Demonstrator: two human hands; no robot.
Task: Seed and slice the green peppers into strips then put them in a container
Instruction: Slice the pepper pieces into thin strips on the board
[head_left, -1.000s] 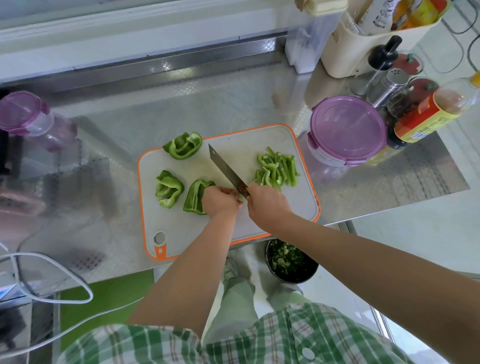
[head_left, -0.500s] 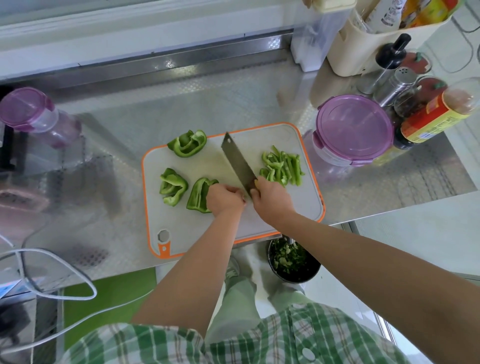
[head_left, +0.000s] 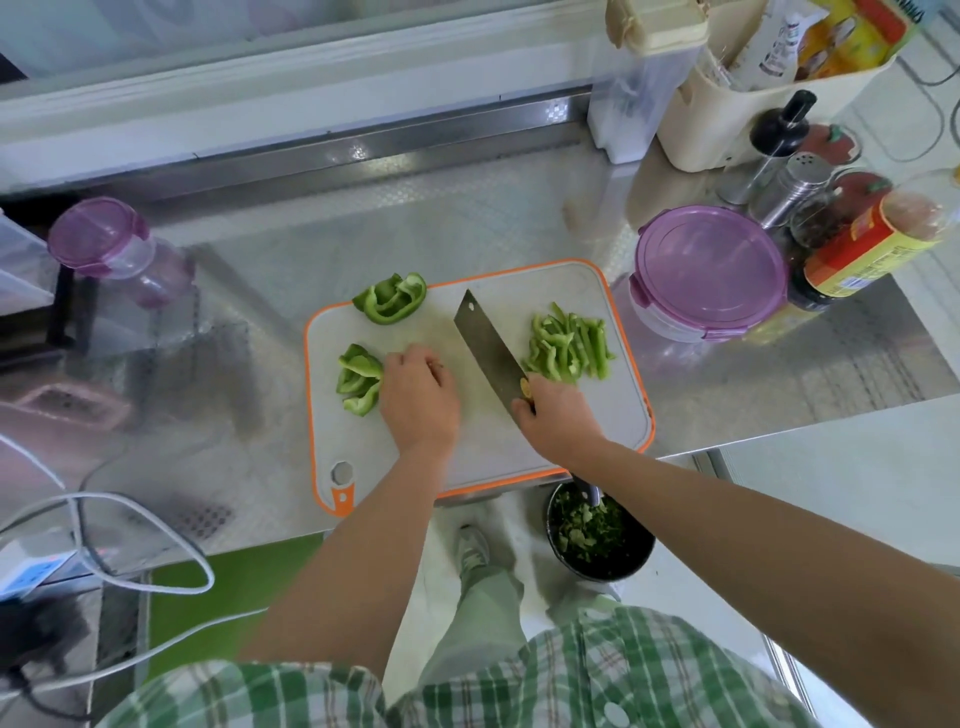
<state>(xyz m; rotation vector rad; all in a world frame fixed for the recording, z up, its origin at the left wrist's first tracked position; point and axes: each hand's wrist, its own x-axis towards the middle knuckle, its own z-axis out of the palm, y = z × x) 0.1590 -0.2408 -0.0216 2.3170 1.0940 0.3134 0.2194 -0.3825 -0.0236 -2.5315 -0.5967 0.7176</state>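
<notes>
- Two-handed, working over the orange-rimmed cutting board (head_left: 613, 415).
- Gripping the cleaver (head_left: 488, 345) by its handle with the right hand (head_left: 558, 418), fingers wrapped round it.
- Holding the blade with its broad face up, angled away and leftward through the gap between both hands; cannot tell whether touching the board.
- Resting the left hand (head_left: 421, 400) knuckles-up on the board, fingers curled downward.
- Hiding whatever lies beneath that palm, so cannot tell whether gripping anything.
- Brushing a pepper chunk (head_left: 358, 379) at the left hand's outer edge.
- Spotting a second pepper chunk (head_left: 390, 299) beyond the left hand, apart from it, at the board's far edge.
- Spotting pepper strips (head_left: 569, 345) piled just beyond the right hand, on the blade's right side.
- Noting the purple-lidded container (head_left: 709, 270), lid on, beyond and right of the right hand, off the board, just beside its corner.
- Noting a purple-lidded jar (head_left: 98, 239) well left of the left hand.
- Noting a black bowl (head_left: 597, 540) of green scraps under the right forearm, past the counter edge.
- Noting a metal shaker (head_left: 789, 187) and sauce bottle (head_left: 878, 239) far right, behind the container.
</notes>
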